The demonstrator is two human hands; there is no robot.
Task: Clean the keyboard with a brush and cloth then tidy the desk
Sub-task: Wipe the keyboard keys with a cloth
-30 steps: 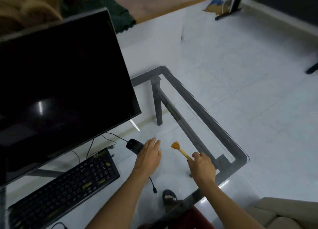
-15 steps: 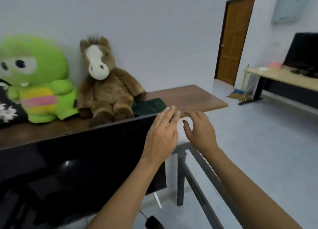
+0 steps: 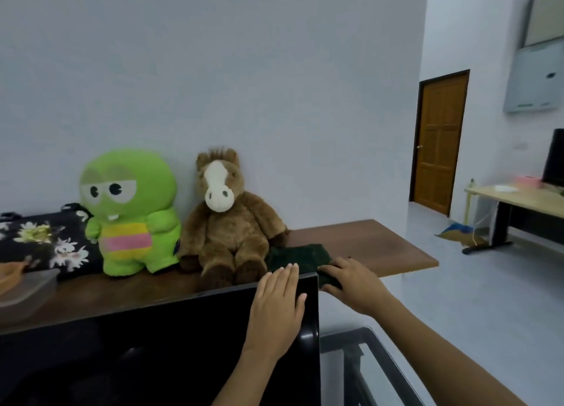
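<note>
A dark green cloth [image 3: 300, 256] lies on the brown wooden shelf [image 3: 369, 243] behind the black monitor [image 3: 152, 350], next to the brown horse plush. My right hand [image 3: 354, 283] grips the cloth's near right edge, thumb under and fingers over it. My left hand [image 3: 279, 305] is held flat with straight fingers in front of the monitor's top right corner. Keyboard and brush are out of view.
A green plush toy [image 3: 131, 210] and a brown horse plush [image 3: 227, 219] sit on the shelf against the wall, with a floral black bag [image 3: 42, 240] at left. The glass desk's frame [image 3: 366, 360] shows at lower right. A wooden desk [image 3: 518, 198] and door [image 3: 439, 143] stand far right.
My view rose from the desk to the shelf. The right hand let go of the brush, reached forward and took hold of the green cloth. My left hand left the mouse area and rose beside the monitor.
</note>
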